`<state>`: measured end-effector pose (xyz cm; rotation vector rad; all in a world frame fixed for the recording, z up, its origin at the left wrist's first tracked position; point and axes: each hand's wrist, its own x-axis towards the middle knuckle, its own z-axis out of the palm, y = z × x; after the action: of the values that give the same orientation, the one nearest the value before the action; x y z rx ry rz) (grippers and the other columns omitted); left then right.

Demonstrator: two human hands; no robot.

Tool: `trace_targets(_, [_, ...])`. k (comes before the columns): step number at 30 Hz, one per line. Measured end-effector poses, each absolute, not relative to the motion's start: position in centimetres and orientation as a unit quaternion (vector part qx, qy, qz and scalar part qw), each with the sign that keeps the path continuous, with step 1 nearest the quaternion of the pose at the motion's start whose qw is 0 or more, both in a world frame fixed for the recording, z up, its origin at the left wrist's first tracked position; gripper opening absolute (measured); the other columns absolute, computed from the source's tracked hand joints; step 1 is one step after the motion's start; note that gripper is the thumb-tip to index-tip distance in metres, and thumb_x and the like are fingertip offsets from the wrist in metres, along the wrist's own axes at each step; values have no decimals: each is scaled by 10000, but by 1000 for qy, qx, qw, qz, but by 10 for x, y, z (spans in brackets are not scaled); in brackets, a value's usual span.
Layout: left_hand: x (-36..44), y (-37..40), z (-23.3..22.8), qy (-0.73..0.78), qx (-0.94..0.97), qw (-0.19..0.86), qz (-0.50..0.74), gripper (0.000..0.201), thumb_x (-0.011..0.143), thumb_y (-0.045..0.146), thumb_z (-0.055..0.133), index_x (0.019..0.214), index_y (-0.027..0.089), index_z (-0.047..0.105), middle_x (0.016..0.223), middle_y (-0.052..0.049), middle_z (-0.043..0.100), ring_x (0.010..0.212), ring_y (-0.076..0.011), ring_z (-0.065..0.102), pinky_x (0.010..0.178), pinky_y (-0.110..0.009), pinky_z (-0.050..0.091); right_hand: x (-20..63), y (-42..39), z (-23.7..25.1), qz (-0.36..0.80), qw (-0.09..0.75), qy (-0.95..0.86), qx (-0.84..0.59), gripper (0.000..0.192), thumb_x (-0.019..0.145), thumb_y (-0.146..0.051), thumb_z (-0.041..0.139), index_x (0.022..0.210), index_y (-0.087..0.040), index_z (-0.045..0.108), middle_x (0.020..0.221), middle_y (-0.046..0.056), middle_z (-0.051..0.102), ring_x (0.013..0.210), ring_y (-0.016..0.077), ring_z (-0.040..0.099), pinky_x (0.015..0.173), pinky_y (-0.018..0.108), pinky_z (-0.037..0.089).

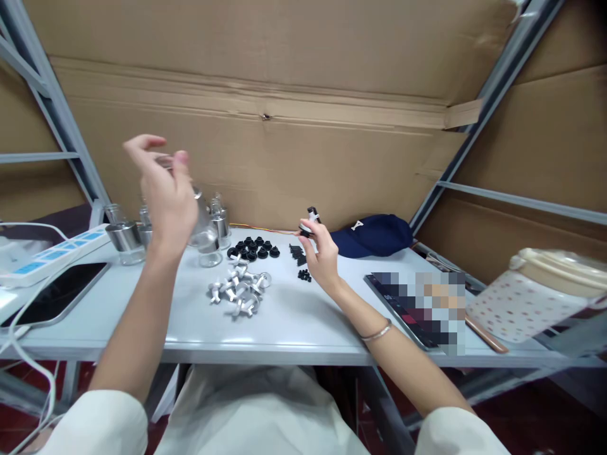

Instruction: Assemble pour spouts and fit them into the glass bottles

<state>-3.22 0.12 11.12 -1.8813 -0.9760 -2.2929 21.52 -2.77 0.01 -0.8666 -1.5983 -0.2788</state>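
"How's the light?"
"Fairly bright; white glare streaks the surface along its near edge, dark shadow beneath."
"And sharpness?"
"Soft: the left hand is blurred, blocky pixels cover much of the tablet toward the right edge, and the outer parts look stretched."

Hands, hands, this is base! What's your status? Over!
Left hand raised, blurred, hold unclear. Right hand pinching small black-and-silver part. Silver pieces and black knobs on table. Navy cap nearby, to the right.
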Motion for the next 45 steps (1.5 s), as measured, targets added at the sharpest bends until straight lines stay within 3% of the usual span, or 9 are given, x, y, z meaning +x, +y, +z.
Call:
trace_targets(3, [12,-10,108,-214,-645,-194,-708,312,859,408,525,1061,223,373,750,27,516,582,-80,524,595,-250,413,218,-26,-1,-120,624,-676,-374,263,913,-302,422,1162,-241,483,1036,91,579,905,197,614,789,365,516])
trace_targets(6, [53,-20,88,-171,-694,-389,-582,347,834,413,541,1062,219,367,676,41,508,600,-94,548,619,-241,436,221,-26,1,-139,644,-654,-372,264,931,-316,368,1174,-245,441,1056,97,571,868,188,622,782,363,516])
trace_targets(9, [76,-28,63,-135,-723,-469,-489,347,835,370,530,1076,205,343,650,46,518,628,-100,550,664,-243,449,222,-30,3,-152,664,-636,-362,265,943,-335,326,1182,-257,409,1009,80,573,740,156,624,734,339,522])
trace_targets(17, [85,-28,31,-109,-723,-534,-425,472,756,348,632,1108,213,348,781,6,556,645,-109,557,637,-239,452,219,-39,4,-161,639,-654,-372,300,932,-418,329,1171,-258,414,982,82,597,850,191,625,767,362,522])
trace_targets(24, [80,-29,23,-85,-713,-546,-431,611,698,267,705,1171,235,319,909,-29,570,785,-143,613,728,-261,491,219,-38,2,-119,627,-703,-314,449,929,-477,268,1317,-254,309,1318,127,478,1214,246,483,957,444,455])
trace_targets(27, [78,-27,19,-89,-703,-580,-401,668,630,242,754,1166,226,356,911,-29,582,819,-159,620,756,-286,492,221,-36,1,-100,623,-719,-290,493,920,-504,268,1345,-254,293,1345,130,460,1141,254,544,902,450,489])
trace_targets(34, [80,-19,15,-101,-714,-579,-381,463,630,299,756,990,143,511,874,-37,598,809,-146,595,773,-274,465,218,-39,4,-81,612,-758,-208,544,888,-526,339,1340,-225,350,1335,144,475,1079,281,582,865,466,496])
trace_targets(40, [76,-14,17,-90,-701,-612,-356,540,580,288,784,1030,129,534,942,-75,623,837,-179,604,765,-288,452,214,-45,9,-143,591,-769,-196,464,887,-491,342,1258,-227,430,1190,135,568,1019,279,586,817,473,495])
trace_targets(45, [71,-16,21,-80,-681,-639,-347,418,622,259,693,996,120,570,937,-74,640,827,-185,597,739,-275,435,214,-44,10,-173,587,-764,-203,434,884,-480,341,1216,-222,452,1067,121,603,967,273,580,744,446,497])
